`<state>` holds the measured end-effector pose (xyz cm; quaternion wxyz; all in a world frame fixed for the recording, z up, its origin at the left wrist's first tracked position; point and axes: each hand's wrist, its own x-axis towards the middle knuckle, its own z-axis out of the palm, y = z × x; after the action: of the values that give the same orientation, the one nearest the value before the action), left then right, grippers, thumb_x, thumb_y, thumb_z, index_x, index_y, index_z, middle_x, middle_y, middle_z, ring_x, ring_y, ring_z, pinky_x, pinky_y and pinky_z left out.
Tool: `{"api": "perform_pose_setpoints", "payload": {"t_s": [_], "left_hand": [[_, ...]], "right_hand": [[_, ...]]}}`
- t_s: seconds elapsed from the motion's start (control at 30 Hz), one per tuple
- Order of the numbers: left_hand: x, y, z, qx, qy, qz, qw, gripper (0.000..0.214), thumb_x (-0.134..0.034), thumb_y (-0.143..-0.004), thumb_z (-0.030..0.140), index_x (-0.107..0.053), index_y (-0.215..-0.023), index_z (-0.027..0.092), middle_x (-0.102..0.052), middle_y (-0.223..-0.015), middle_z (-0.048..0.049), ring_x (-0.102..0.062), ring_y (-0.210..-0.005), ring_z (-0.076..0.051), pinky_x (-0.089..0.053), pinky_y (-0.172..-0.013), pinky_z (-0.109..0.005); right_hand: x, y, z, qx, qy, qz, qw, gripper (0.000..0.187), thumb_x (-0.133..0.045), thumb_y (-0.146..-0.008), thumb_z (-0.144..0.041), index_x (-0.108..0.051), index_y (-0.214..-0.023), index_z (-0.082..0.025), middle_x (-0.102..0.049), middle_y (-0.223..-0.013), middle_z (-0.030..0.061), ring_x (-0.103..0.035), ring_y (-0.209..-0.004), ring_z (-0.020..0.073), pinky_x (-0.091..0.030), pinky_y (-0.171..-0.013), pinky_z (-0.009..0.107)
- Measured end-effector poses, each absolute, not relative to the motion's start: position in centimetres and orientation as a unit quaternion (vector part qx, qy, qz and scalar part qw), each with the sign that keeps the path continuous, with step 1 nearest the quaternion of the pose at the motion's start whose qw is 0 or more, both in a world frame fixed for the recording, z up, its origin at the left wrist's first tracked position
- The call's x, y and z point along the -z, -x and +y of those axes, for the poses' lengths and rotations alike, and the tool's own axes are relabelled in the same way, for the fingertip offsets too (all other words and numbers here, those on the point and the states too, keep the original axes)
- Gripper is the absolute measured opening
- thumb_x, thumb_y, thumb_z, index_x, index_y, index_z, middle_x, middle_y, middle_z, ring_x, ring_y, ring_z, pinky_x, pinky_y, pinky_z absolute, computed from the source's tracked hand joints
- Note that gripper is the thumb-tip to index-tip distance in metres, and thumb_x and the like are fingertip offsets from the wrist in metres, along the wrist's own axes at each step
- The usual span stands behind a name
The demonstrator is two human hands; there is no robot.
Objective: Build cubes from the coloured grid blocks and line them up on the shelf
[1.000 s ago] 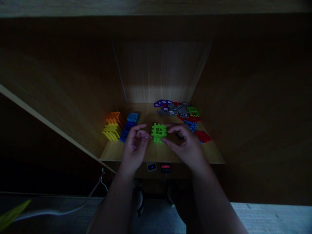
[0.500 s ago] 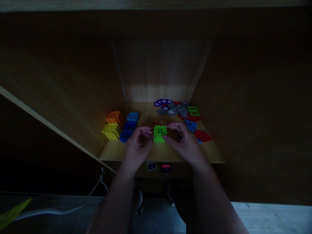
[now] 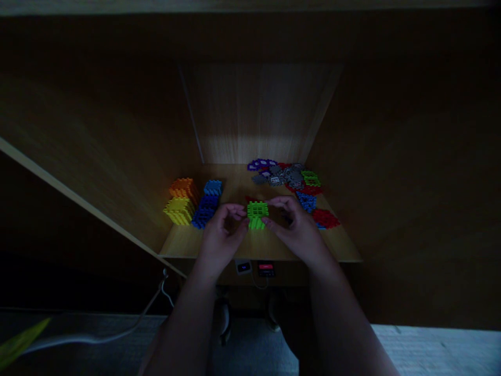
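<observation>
A small stack of bright green interlocking plastic tiles (image 3: 257,210), notched along the edges and with a four-pane window in the top one, stands at the middle of the wooden shelf. My left hand (image 3: 225,227) holds the stack's left side, thumb at the near corner and fingers curled behind. On the opposite side my right hand (image 3: 295,222) grips it between thumb and forefinger, the forefinger at the far corner. A bit of a red piece (image 3: 249,199) shows just behind the stack. Parts of the stack's sides are hidden by my fingers.
To the left stand stacks of yellow tiles (image 3: 179,209), orange tiles (image 3: 183,187), dark blue tiles (image 3: 205,211) and light blue tiles (image 3: 213,187). Loose grey tiles (image 3: 293,176), purple tiles (image 3: 262,165) and red tiles (image 3: 326,219) lie right. Cabinet walls enclose the shelf (image 3: 274,250).
My left hand and the green stack have shifted very slightly to the right. My right hand stays nearly still, and the other tiles look the same.
</observation>
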<state>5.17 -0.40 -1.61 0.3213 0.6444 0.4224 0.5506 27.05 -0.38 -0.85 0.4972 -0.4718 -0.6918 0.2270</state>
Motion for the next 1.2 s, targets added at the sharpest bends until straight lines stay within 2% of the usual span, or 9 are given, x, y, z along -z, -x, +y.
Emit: {"api": "perform_pose_setpoints", "payload": {"t_s": [1.2], "left_hand": [[1.39, -5.33, -0.48, -0.532, -0.652, 0.444, 0.307, 0.018, -0.072, -0.097, 0.025, -0.070, -0.116, 0.024, -0.074, -0.108, -0.0039, -0.071, -0.101, -0.019, -0.056, -0.095, -0.035]], "right_hand": [[1.07, -27.20, -0.19, -0.223, 0.463, -0.709, 0.482, 0.037, -0.081, -0.095, -0.039, -0.064, -0.127, -0.030, -0.074, -0.131, 0.0058, -0.070, -0.122, 0.0261, -0.056, -0.109, 0.047]]}}
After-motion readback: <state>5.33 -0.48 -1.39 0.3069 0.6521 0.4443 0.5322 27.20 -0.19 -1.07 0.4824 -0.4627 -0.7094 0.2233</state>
